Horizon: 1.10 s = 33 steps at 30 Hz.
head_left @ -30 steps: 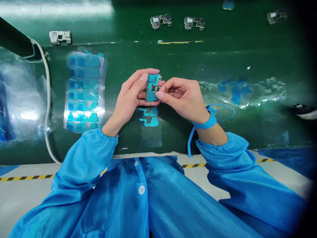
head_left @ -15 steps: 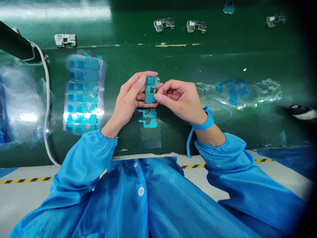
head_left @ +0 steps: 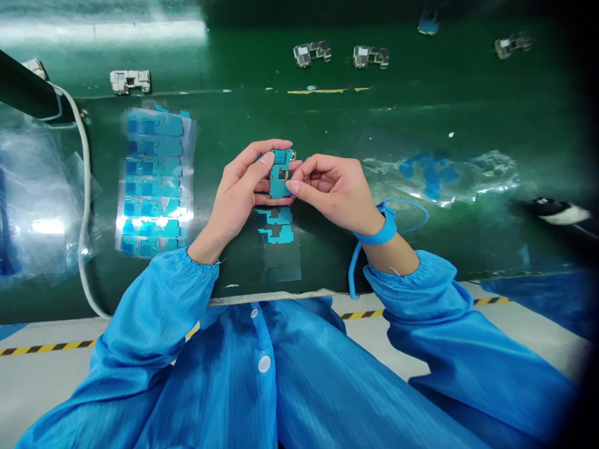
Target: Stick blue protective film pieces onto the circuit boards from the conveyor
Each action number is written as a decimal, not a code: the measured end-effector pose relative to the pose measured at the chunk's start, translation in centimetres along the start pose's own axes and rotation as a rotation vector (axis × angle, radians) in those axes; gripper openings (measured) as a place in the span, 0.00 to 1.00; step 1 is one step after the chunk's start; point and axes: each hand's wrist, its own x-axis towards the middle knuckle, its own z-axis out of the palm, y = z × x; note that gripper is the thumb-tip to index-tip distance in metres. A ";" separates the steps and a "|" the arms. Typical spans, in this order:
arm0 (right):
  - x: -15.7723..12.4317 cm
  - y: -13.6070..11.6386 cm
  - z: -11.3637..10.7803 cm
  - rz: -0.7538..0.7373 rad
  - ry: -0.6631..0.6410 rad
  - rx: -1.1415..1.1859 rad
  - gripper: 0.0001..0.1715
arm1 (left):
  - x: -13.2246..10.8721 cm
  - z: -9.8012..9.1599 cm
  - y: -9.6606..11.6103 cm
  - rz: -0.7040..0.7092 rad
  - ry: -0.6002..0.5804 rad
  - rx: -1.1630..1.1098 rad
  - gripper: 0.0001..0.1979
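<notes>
On the green tabletop (head_left: 337,118), a clear sheet of blue film pieces (head_left: 156,171) lies toward 9 o'clock. The left hand (head_left: 238,187) is half closed, gripping a blue-faced circuit board (head_left: 277,188) between thumb and fingers. The right hand (head_left: 330,184) has thumb and forefinger drawn together at the board's 4 o'clock edge; whether they grip anything cannot be told. A clear strip (head_left: 281,266) bearing 2 blue cutouts (head_left: 281,236) lies at 6 o'clock from the board.

Lettering, brands, numbers: none legible | Floor tape (head_left: 47,347): yellow-and-black warning stripes | Metal board (head_left: 303,56), second metal board (head_left: 362,58), far side of bench: one pale label-like patch each, too small to read
</notes>
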 end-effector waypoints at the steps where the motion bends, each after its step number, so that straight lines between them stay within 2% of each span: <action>1: 0.0 0.1 0.0 -0.005 -0.001 0.002 0.26 | 0.1 -0.2 -0.3 0.017 -0.022 0.003 0.20; 4: 0.1 0.1 0.0 -0.007 -0.005 -0.002 0.26 | 0.3 -0.5 -0.8 0.053 -0.047 0.021 0.22; 10: 0.0 -0.1 0.0 -0.010 -0.009 -0.029 0.24 | 0.1 -0.3 -0.6 0.045 -0.010 0.018 0.23; 15: 0.0 -0.4 0.0 -0.027 -0.002 -0.050 0.25 | 0.1 -0.2 -0.5 0.104 0.006 0.041 0.26; 21: 0.2 -0.8 -0.2 -0.122 0.128 -0.060 0.25 | -0.1 0.0 0.1 0.151 0.018 0.013 0.27; 28: 0.0 -0.8 0.0 -0.110 -0.005 -0.133 0.27 | -0.4 -0.1 0.3 0.198 0.010 0.038 0.36; 31: 0.0 -0.8 0.1 -0.117 -0.015 -0.158 0.25 | -0.4 -0.1 0.1 0.176 -0.002 0.030 0.33; 33: -0.1 -0.6 0.3 -0.151 -0.015 -0.183 0.22 | -0.4 0.0 -0.1 0.149 0.030 0.033 0.31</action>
